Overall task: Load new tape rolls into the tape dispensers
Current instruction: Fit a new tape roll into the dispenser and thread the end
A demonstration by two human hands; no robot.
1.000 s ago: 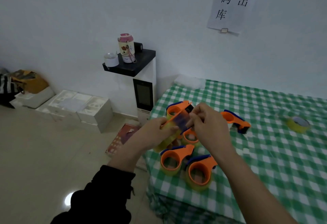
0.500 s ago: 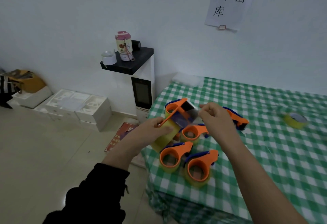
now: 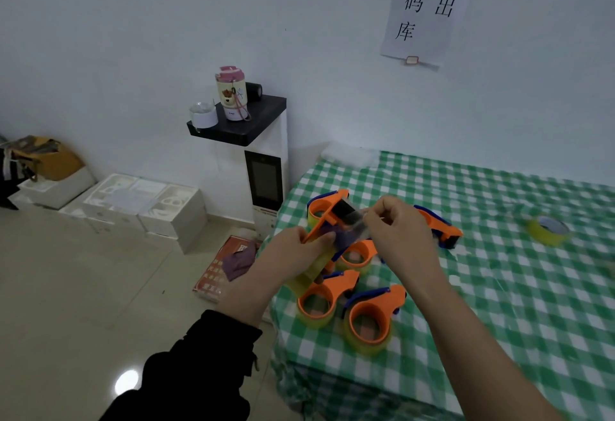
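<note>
Item: right hand point(image 3: 396, 231). Thumb and forefinger are pinching the free end of a clear tape strip point(image 3: 352, 221); the other fingers are curling loosely behind. A second ago this hand was working right against the left one; it is now standing apart from it, with the strip stretching between them.

Item: left hand point(image 3: 296, 251), black sleeve. Fingers are curling round the held dispenser point(image 3: 324, 224), thumb pressing on its orange arm. A yellowish tape roll point(image 3: 309, 274) is sitting in this dispenser, below the palm, just over the table's near-left corner.

Item: table point(image 3: 499, 287), green checked cloth.
- Near dispenser point(image 3: 319, 300), orange and blue, is carrying a yellowish roll.
- Second dispenser point(image 3: 369, 320), just beside it, is likewise carrying a roll.
- Third dispenser point(image 3: 357, 252), partly hidden under the hands, is carrying a roll.
- Far dispenser point(image 3: 439, 224), behind the right hand; its contents cannot be told.
- Loose tape roll point(image 3: 547, 231) is lying flat, well apart to the right.

Item: white cabinet point(image 3: 266, 171) with a black top, standing against the wall beside the table. A pink-lidded bottle point(image 3: 231, 92) and a white cup point(image 3: 203, 116) are standing on it; the cup's contents are unclear.

Item: floor. White boxes point(image 3: 143, 207) are sitting by the wall; a red book point(image 3: 223, 267) is lying near the table.

Item: paper notice point(image 3: 429, 4) is hanging on the wall.
</note>
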